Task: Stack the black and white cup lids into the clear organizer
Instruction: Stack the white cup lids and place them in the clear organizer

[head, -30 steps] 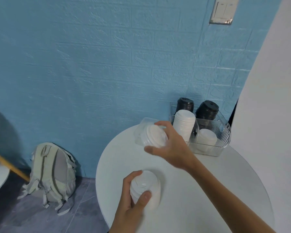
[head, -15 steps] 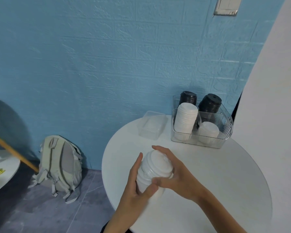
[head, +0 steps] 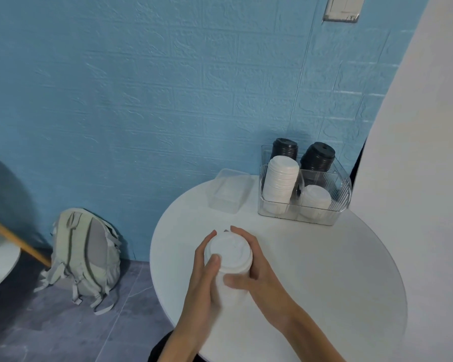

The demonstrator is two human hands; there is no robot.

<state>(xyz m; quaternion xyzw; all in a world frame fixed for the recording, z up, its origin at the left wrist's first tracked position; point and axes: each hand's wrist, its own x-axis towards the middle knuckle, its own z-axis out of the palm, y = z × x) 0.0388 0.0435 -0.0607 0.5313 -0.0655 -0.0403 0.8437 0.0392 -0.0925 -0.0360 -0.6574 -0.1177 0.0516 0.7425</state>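
Upright white lid stack (head: 229, 259) near half-filled clear organizer (head: 341, 194)

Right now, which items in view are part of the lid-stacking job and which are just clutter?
Job:
- white lid stack, held by left hand and right hand
- clear organizer
- white lids and black lids inside it

Clutter:
- empty clear tray
- backpack on the floor
- wall switch

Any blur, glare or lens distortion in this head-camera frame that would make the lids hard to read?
Head view: wide-angle bending curves the white wall edge at right; lighting is soft and even, with no harsh glare; the white lid stack between the left hand and right hand is low-contrast against the white table, its ridges washed out; lids in the clear organizer stay readable.
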